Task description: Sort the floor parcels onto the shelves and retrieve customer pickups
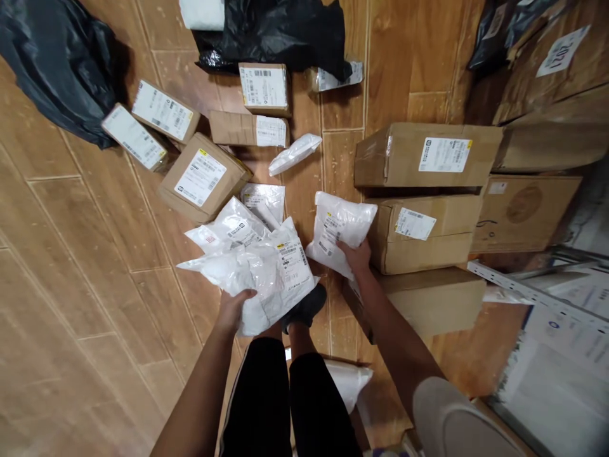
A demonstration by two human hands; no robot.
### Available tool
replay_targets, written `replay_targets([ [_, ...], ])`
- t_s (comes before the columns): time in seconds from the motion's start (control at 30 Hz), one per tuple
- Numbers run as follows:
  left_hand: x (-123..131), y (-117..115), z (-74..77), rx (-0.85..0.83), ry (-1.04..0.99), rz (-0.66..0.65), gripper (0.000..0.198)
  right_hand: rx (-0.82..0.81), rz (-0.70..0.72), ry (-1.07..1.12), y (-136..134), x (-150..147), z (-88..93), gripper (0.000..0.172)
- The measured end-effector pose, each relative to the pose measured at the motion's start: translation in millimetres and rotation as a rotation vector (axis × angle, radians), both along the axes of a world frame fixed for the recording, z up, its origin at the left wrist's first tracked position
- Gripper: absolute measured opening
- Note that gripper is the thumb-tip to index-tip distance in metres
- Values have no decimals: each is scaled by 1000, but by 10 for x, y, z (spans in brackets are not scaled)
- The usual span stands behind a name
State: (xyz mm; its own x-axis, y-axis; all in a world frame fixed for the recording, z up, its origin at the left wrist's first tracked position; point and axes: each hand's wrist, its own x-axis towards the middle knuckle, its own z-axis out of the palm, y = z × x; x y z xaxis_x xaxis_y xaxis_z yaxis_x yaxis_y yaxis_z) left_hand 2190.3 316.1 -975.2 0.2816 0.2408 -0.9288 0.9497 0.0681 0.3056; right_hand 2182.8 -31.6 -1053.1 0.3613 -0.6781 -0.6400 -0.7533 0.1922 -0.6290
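Note:
My left hand point(234, 309) grips the near edge of a stack of white plastic mailer bags point(259, 266) with printed labels, held above the floor in front of my legs. My right hand point(354, 256) is closed on the bottom edge of another white mailer bag point(340, 230), held upright beside a brown cardboard box point(423, 233). The fingers of both hands are partly hidden behind the bags.
Labelled cardboard boxes lie on the wooden floor point(71, 254): several at upper left point(202, 178), a stack at right point(425, 154). A loose white mailer point(295, 153) lies between them. Black plastic bags point(57, 63) sit at the top. Another white bag point(349, 381) lies near my legs.

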Motion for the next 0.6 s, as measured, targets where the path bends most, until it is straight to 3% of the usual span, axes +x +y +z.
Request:
replay_targets([
  [0.07,2,0,-83,-9,-66,-80,53,-65,67,-2,-159,-125,303,67],
  [0.17,-21,-29,-127,-15,-124,-148,57,21,73,-19,-331,-365,729,55],
  [0.23,-40,-72,-39,-32,-101,-138,58,124,-2,-11,-409,-525,1021,51],
  [0.3,-41,-127,169,-37,-78,-140,59,178,-89,18,-459,-656,1372,51],
  [0.37,-9,-192,495,-17,-82,-175,62,201,-150,39,-479,-743,1813,52],
  [0.43,57,-270,925,-12,-96,-200,64,272,-200,17,-471,-785,2343,51],
  [0.5,148,-369,1445,-49,-64,-162,63,387,-291,-34,-440,-791,2936,51],
  [0.6,307,-571,2362,-151,35,-72,56,568,-467,-28,-376,-779,3884,44],
])
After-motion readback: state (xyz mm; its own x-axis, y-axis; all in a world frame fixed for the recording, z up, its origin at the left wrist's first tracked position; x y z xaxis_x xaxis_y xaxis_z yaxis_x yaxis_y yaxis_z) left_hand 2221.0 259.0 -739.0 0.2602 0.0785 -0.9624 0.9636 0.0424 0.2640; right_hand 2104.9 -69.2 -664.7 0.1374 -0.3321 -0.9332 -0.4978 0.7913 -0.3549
